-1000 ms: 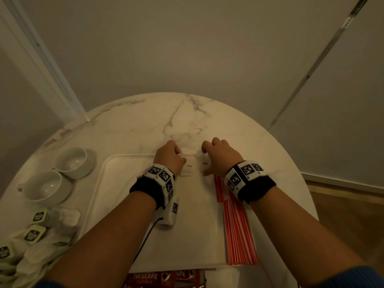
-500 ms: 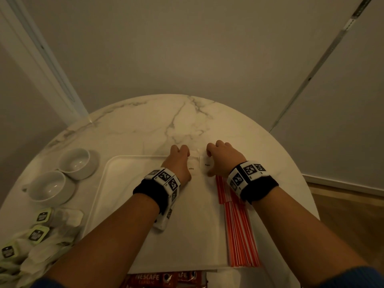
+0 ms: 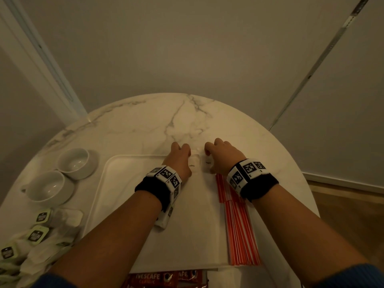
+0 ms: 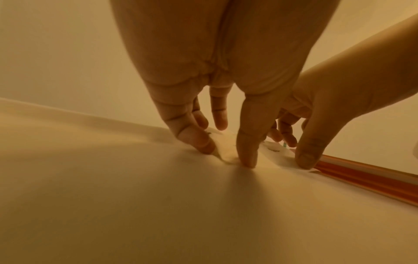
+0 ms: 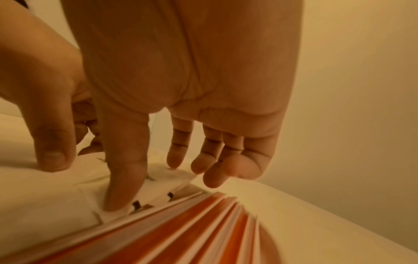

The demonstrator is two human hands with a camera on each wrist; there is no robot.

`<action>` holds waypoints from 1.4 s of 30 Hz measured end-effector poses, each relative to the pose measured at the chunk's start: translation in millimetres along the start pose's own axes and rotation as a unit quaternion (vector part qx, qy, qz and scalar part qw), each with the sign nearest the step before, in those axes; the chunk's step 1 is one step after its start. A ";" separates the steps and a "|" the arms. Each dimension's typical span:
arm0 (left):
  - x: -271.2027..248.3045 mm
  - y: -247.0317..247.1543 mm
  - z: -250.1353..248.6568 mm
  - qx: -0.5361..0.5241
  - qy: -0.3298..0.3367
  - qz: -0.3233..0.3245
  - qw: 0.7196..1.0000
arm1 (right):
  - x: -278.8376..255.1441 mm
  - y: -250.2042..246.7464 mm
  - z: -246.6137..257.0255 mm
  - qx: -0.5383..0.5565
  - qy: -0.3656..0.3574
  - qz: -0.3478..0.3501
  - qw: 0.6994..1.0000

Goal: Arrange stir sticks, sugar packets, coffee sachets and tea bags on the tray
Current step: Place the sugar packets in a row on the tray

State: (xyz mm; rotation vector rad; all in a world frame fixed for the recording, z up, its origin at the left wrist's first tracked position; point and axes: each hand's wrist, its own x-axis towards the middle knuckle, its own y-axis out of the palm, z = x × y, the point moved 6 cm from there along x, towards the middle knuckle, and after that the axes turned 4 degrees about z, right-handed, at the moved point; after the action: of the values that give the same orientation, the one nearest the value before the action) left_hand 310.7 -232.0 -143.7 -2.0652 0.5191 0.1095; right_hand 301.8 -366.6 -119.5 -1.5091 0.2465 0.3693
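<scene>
Head view: sugar packets being squared at tray's far edge

Nearest, coffee sachets (image 3: 166, 279) lie off the tray (image 3: 116, 183); tea bags (image 3: 37, 235) wait left, by two cups (image 3: 72, 163). Stir sticks (image 3: 241, 235) line the tray's right side. Farther, left hand (image 3: 178, 161) and right hand (image 3: 224, 156) press sugar packets (image 3: 195, 163) with fingertips, fingers nearly straight, gripping nothing. Step: aligning sugar. Next likely calls for lifting off cleanly, then fetching sachets. Against a second ago, the hands sit closer together, the packets narrower between them.
</scene>
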 end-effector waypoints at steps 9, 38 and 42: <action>2.5 3.4 4.4 0.003 -0.003 0.008 1.000 | -3.8 -0.6 1.8 0.005 0.004 -0.002 1.000; 1.3 0.4 -3.9 0.002 0.001 0.002 1.000 | -4.2 -1.9 5.2 0.033 -0.009 -0.020 0.999; -1.8 -3.2 -7.9 0.006 0.018 -0.015 1.000 | -5.0 -4.6 4.7 0.041 -0.014 -0.019 0.999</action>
State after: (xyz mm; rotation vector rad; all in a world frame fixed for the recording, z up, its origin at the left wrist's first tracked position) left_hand 309.3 -236.7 -136.5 -2.0654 0.5091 0.0501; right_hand 298.6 -362.5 -113.0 -1.4244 0.2092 0.3452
